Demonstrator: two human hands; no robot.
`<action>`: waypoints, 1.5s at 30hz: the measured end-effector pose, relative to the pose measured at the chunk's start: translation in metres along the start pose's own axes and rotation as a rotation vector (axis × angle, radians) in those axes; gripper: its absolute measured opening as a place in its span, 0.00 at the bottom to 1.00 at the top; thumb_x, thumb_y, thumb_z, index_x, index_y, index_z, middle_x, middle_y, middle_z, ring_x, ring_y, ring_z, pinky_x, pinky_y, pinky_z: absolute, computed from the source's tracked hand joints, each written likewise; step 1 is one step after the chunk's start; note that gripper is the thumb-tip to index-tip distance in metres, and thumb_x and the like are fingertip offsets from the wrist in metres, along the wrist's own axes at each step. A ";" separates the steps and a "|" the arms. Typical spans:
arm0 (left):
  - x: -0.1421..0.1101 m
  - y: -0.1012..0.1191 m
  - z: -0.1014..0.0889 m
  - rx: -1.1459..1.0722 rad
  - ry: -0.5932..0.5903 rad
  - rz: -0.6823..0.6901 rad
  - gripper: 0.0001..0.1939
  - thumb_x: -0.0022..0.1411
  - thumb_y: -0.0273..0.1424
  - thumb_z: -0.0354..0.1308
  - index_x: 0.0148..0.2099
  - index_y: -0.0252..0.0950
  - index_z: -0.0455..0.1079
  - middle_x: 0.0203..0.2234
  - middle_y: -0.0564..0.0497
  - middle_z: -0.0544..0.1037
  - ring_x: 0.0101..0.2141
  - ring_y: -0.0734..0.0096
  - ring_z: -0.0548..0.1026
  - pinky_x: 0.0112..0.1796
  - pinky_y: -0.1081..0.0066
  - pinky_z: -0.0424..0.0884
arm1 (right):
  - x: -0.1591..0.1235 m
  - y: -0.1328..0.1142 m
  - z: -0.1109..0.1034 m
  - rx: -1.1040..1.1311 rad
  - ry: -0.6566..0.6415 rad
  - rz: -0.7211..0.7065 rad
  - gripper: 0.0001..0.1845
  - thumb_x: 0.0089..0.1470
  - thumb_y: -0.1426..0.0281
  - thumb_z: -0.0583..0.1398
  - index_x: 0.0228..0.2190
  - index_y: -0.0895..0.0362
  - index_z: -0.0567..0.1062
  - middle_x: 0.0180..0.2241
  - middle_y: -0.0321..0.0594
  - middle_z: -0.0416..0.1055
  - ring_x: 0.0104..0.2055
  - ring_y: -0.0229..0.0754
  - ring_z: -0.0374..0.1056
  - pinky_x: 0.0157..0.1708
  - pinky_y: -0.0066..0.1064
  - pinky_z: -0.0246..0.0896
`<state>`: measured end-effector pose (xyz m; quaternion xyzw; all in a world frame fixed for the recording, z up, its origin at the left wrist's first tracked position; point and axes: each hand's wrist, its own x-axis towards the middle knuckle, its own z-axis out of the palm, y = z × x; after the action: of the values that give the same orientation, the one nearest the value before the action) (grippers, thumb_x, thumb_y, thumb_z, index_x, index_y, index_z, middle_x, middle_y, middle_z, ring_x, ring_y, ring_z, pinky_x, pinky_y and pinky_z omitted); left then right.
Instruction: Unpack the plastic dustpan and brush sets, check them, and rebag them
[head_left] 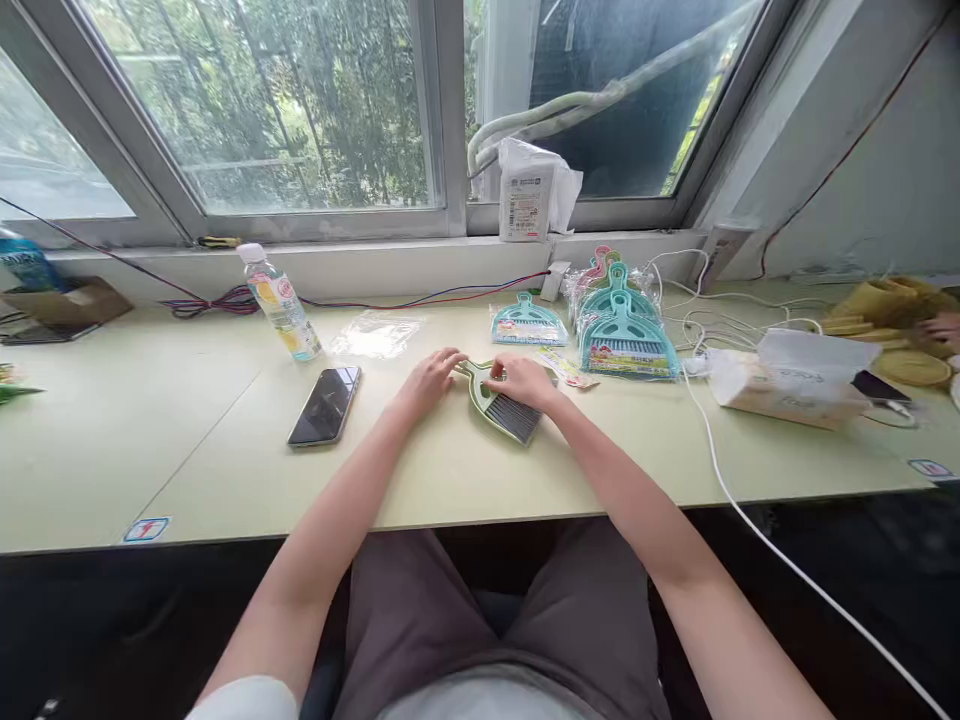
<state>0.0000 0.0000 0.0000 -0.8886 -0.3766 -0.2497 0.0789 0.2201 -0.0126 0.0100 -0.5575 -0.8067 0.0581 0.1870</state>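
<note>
A light green dustpan (pixel 477 400) lies on the table in front of me, with a matching hand brush (pixel 514 414) set on it, its grey bristles pointing toward the lower right. My left hand (pixel 430 382) has its fingers closed at the handle end. My right hand (pixel 523 380) is closed on the brush near its base; its fingertips partly cover it. Beyond my right hand is a printed card (pixel 567 368). An emptied-looking clear plastic bag (pixel 377 334) rests behind my left hand.
Bagged teal dustpan sets (pixel 628 345) are stacked at the back right, one single bagged set (pixel 529 322) beside them. A phone (pixel 325 406) and a bottle (pixel 280 304) stand left. A tissue pack (pixel 787 385) and white cable (pixel 709 430) are right. Another person's hand (pixel 943 328) shows far right.
</note>
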 end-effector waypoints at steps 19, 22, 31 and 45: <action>-0.003 0.014 0.001 0.141 -0.033 0.213 0.16 0.65 0.21 0.46 0.47 0.37 0.72 0.46 0.45 0.76 0.46 0.67 0.73 0.43 0.69 0.67 | -0.002 0.001 -0.005 0.248 -0.063 -0.074 0.12 0.49 0.59 0.61 0.29 0.55 0.72 0.37 0.37 0.72 0.37 0.39 0.66 0.37 0.29 0.56; -0.002 0.015 0.003 0.138 -0.063 0.222 0.16 0.64 0.20 0.46 0.46 0.36 0.72 0.45 0.43 0.76 0.45 0.67 0.74 0.42 0.69 0.68 | 0.000 0.004 -0.003 0.264 -0.081 -0.073 0.11 0.48 0.60 0.62 0.29 0.55 0.73 0.37 0.37 0.72 0.38 0.39 0.67 0.38 0.29 0.56; -0.002 0.010 0.014 0.223 -0.107 0.245 0.17 0.64 0.21 0.44 0.45 0.35 0.72 0.38 0.44 0.77 0.37 0.66 0.76 0.37 0.68 0.69 | -0.002 0.003 -0.006 0.212 -0.069 -0.043 0.12 0.47 0.58 0.63 0.29 0.53 0.78 0.39 0.36 0.74 0.37 0.39 0.68 0.35 0.28 0.56; 0.015 0.051 -0.004 -1.144 -0.090 -0.471 0.28 0.58 0.41 0.57 0.59 0.39 0.60 0.50 0.45 0.72 0.52 0.55 0.69 0.50 0.58 0.67 | -0.008 -0.022 -0.014 0.151 0.406 0.181 0.15 0.56 0.60 0.56 0.26 0.54 0.76 0.34 0.40 0.75 0.36 0.43 0.69 0.39 0.33 0.57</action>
<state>0.0435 -0.0278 0.0137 -0.6927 -0.3721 -0.3850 -0.4832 0.2081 -0.0299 0.0280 -0.6125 -0.6925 0.0213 0.3807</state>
